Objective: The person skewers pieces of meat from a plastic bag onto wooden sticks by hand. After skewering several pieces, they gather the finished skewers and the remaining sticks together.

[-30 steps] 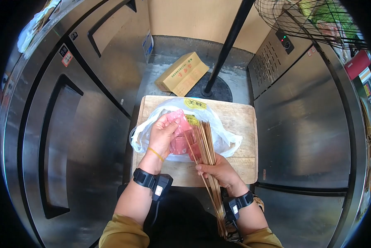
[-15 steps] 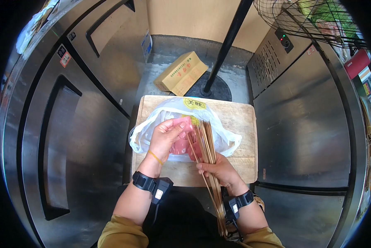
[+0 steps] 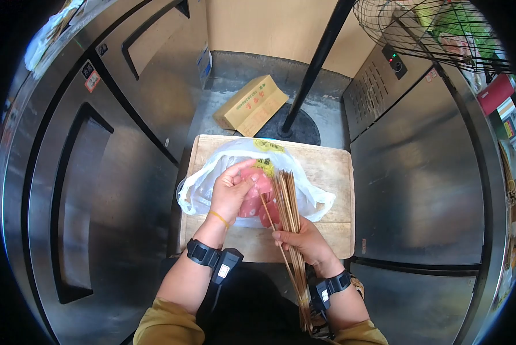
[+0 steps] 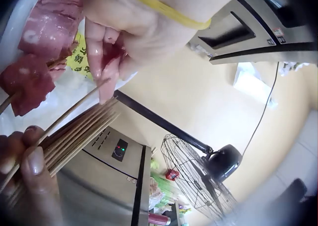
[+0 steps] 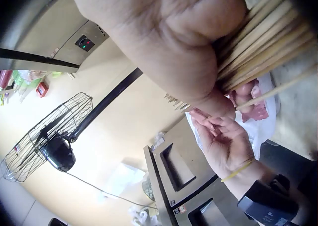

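The left hand [image 3: 229, 192] pinches a thin pink meat slice [image 4: 110, 77] between thumb and fingers, above a white plastic bag [image 3: 206, 183]. In the right hand [image 3: 307, 240] is a bundle of thin wooden skewers [image 3: 287, 201]; one skewer [image 4: 74, 106] stands apart from it, its tip by the slice in the left wrist view. Whether the tip has gone through the slice I cannot tell. More pink meat [image 4: 47, 32] lies on the bag, and a folded piece [image 4: 27, 82] there has a stick in it.
The bag lies on a wooden board [image 3: 333, 190]. Steel cabinets stand left [image 3: 125, 172] and right [image 3: 425, 167]. Beyond the board are a cardboard box [image 3: 252, 106] and a black pole [image 3: 312, 75] on a round base. A wire fan cage [image 3: 430, 34] hangs at upper right.
The left hand has lowered the pink slice towards the skewer tips and tilted it. The right hand has stayed nearly in place with its bundle. The head view has shifted slightly.
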The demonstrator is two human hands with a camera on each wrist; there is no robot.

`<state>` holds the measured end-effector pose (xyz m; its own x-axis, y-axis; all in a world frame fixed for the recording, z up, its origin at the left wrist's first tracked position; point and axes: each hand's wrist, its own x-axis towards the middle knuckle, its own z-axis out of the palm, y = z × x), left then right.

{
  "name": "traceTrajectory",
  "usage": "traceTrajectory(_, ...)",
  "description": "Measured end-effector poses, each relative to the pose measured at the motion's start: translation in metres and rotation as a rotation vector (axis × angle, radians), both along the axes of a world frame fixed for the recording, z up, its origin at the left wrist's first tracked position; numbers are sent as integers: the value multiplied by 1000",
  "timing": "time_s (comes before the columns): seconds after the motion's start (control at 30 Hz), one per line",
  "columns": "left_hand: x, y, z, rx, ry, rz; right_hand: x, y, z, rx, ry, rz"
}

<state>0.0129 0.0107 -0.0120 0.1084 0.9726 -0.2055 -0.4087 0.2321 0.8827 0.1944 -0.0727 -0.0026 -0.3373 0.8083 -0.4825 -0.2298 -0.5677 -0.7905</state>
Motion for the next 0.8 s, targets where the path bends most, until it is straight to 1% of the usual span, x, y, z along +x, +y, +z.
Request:
traceTrajectory(0.07, -2, 0, -3, -68, 23, -51, 0, 0, 2, 6, 2, 1)
traceTrajectory(0.2, -4, -1, -11, -186, -29, -102, -1, 0, 6, 27, -6, -13)
traceTrajectory(0.27, -4, -6, -7, -233, -62, -131, -1, 0, 8, 28, 2, -35)
traceTrajectory(0.37, -1, -11, 7, -263, 18, -201, 0, 0, 3, 13, -36, -56)
traceTrajectory(0.47, -1, -11, -3, -197, -93, -115, 0, 1, 1, 14, -42, -54)
traceTrajectory(0.57, 2, -9, -3, -150, -100, 21, -1, 1, -1, 17, -40, -40)
traceTrajectory(0.67, -1, -6, -1, -188, -184, 1, -3, 1, 1, 2, -25, -34)
traceTrajectory(0.8, 2, -6, 6, -174, -152, -5, -1, 1, 0, -9, -23, -30)
